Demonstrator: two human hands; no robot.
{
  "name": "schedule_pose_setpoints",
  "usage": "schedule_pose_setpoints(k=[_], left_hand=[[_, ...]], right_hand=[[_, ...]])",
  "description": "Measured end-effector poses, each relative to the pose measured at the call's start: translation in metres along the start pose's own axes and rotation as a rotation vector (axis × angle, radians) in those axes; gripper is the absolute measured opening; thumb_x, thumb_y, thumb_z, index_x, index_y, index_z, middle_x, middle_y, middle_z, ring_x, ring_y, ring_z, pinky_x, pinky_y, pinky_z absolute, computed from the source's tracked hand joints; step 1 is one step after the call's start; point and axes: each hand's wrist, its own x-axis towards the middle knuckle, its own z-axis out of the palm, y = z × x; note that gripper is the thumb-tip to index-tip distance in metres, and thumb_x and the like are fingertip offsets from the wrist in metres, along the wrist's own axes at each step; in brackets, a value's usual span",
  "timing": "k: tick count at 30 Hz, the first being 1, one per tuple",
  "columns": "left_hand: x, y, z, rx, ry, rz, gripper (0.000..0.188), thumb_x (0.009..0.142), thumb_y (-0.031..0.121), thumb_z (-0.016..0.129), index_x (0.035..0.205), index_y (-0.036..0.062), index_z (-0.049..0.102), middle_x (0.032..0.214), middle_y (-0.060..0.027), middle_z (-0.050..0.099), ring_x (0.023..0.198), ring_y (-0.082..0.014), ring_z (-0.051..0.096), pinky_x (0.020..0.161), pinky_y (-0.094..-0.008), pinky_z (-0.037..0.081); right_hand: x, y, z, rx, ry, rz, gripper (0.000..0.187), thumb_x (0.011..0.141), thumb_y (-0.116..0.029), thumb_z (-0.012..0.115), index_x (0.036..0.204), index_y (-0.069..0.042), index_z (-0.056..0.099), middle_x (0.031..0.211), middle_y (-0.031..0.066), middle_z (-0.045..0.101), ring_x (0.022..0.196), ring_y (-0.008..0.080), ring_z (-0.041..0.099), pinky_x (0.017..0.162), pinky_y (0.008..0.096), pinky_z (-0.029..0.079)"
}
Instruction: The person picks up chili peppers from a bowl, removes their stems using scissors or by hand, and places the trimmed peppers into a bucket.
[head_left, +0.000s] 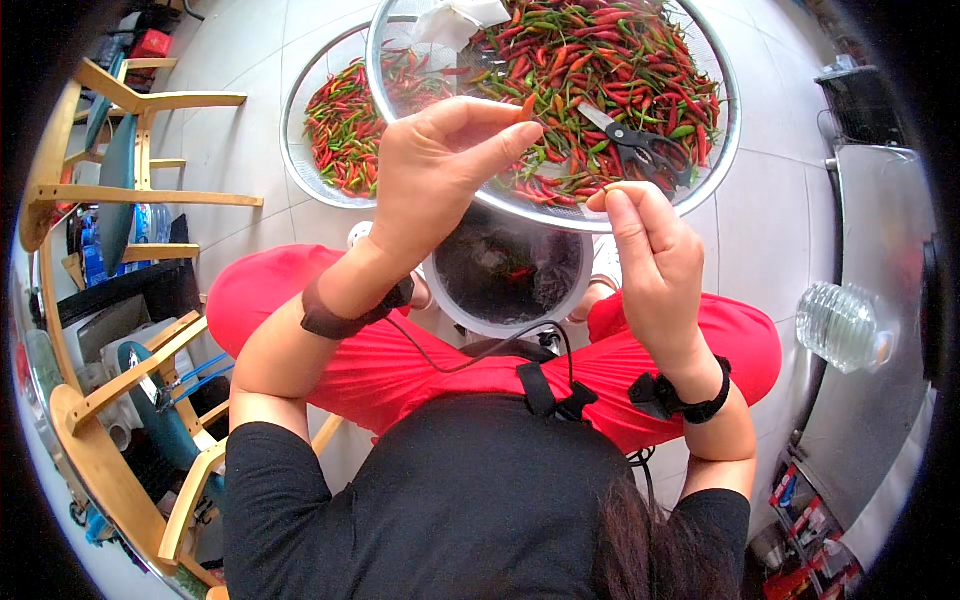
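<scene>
At frame centre a chilli (527, 106) is being pinched in the left hand (432, 170) while its stem (602, 196) is being pinched off by the right hand (655, 265), a drop into the bucket (505, 275) below being called for next

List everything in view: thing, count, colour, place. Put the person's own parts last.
Chilli peppers: many, red and green, in both trays.
Large mesh tray: one, silver, top centre.
Second tray: one, silver, left of it.
Scissors: one, black-handled, on the large tray's chillies.
Bowl: one, white rim, between the knees.
Plastic bottle: one, clear, floor at right.
Wooden chairs: two, left.
Left hand: pinching a chilli.
Right hand: fingertips pinched on a small stem.
</scene>
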Motion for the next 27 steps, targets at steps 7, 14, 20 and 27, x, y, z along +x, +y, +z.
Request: schedule_pose_setpoints(k=[7,14,20,27], left_hand=[[0.0,0.0,-0.001,0.128,0.004,0.079,0.022,0.089,0.009,0.079,0.108,-0.0014,0.074,0.095,-0.0062,0.076,0.085,-0.0076,0.069,0.077,-0.0206,0.055],[0.001,-0.005,0.0,0.157,0.024,0.104,0.018,0.088,0.009,0.079,0.103,0.0003,0.076,0.091,-0.004,0.075,0.082,-0.0072,0.068,0.073,-0.0212,0.054],[0.0,0.001,-0.002,0.592,-0.009,0.47,0.02,0.079,0.008,0.084,0.097,0.0038,0.078,0.086,-0.009,0.074,0.076,-0.0146,0.07,0.068,-0.0269,0.055],[0.015,0.005,-0.039,0.544,0.166,0.462,0.013,0.082,0.007,0.079,0.096,0.0056,0.079,0.084,-0.0084,0.075,0.074,-0.017,0.07,0.069,-0.0276,0.055]], right_hand=[[0.001,0.0,-0.001,-0.011,-0.003,0.002,0.017,0.102,-0.013,0.057,0.097,0.001,0.066,0.082,0.0147,0.071,0.073,0.0214,0.07,0.066,0.0324,0.051],[0.0,0.002,0.001,-0.006,-0.005,0.005,0.02,0.104,-0.013,0.056,0.098,0.003,0.066,0.081,0.0072,0.068,0.072,0.0116,0.058,0.064,0.027,0.046],[0.002,0.0,0.001,-0.027,-0.063,0.061,0.021,0.104,-0.014,0.055,0.098,0.003,0.066,0.081,0.0041,0.067,0.072,0.0083,0.054,0.065,0.0251,0.045],[0.002,0.005,0.001,0.033,-0.011,0.007,0.019,0.103,-0.015,0.057,0.096,0.0,0.067,0.072,0.0113,0.064,0.063,0.0165,0.06,0.061,0.0312,0.047]])
